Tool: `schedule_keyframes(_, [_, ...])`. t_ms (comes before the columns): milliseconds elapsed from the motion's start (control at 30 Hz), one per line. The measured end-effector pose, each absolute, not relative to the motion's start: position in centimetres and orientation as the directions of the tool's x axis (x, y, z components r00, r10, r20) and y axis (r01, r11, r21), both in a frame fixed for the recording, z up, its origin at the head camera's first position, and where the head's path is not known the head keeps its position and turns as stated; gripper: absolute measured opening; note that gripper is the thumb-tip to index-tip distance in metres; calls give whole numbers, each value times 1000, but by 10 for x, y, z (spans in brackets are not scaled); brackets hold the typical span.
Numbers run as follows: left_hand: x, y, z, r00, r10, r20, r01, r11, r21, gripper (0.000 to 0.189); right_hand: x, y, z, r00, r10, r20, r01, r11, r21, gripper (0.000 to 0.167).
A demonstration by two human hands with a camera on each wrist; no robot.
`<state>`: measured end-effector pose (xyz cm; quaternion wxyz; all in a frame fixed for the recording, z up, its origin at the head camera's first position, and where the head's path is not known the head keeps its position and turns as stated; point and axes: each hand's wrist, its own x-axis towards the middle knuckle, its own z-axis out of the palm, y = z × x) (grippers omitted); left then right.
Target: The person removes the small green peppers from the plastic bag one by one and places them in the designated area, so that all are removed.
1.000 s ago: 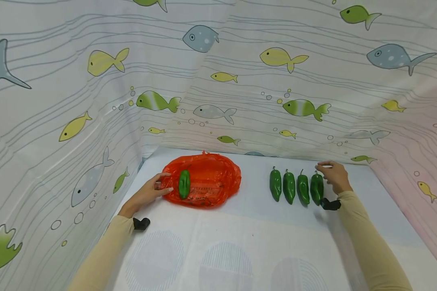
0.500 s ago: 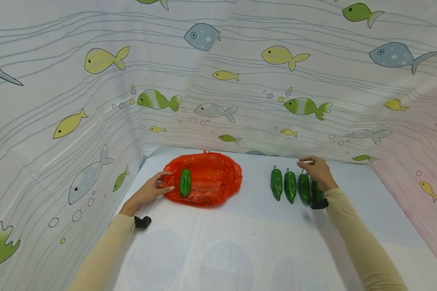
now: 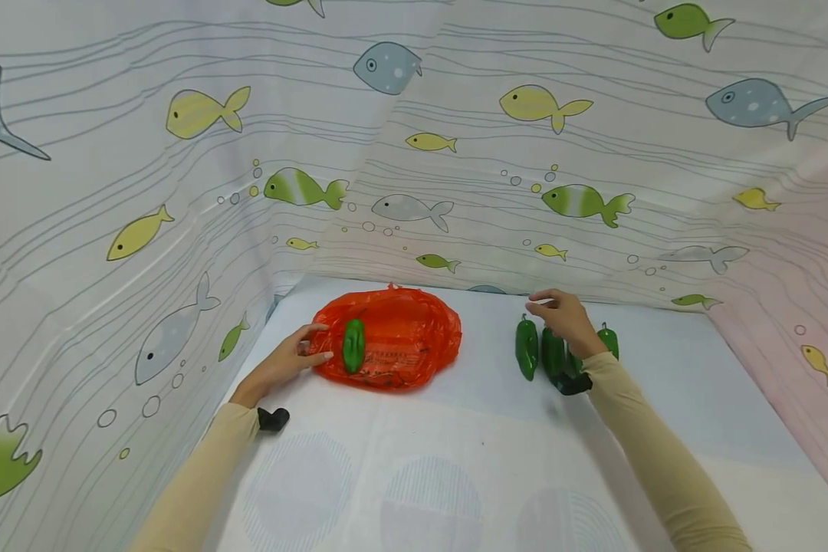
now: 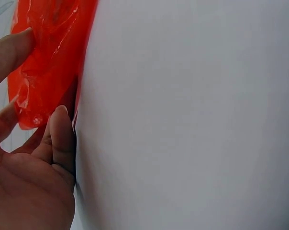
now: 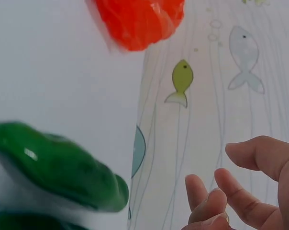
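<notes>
On the left of the table lies a red plastic bag [image 3: 410,314], with one green pepper [image 3: 353,346] resting on it. My left hand [image 3: 286,364] is at the bag's left edge, thumb and fingers spread; in the left wrist view its fingertips reach the red plastic [image 4: 53,57]. To the right, several green peppers stand in a row, stems away from me. My right hand [image 3: 567,318] hovers over them, fingertips near the stem of the leftmost pepper [image 3: 527,349], and partly hides the middle ones. In the right wrist view that hand [image 5: 259,187] holds nothing, fingers loosely bent.
A white cloth [image 3: 441,460] printed with pale circles covers the table. Fish-patterned sheets [image 3: 455,176] rise as walls at the back and both sides. Each wrist carries a small black camera [image 3: 273,419].
My right hand has moved left along the row, from the rightmost pepper to beside the leftmost one. The left hand stays at the bag. All the peppers lie where they were.
</notes>
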<state>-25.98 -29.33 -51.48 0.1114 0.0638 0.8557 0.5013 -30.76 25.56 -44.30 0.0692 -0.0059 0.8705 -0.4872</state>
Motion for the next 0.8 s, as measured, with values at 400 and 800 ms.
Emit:
schedule_keyframes(400, [-260,-293,-517,-969,216,-120,4,498,867,65,-309,212,-443,-986,-136,-92,3,548,-837,48])
schedule_keyframes(800, [-258,-294,-514,-968,212,-136,-11,502,865,67,-308,161,-441,-984,-153,-86,-15,560,-828,41])
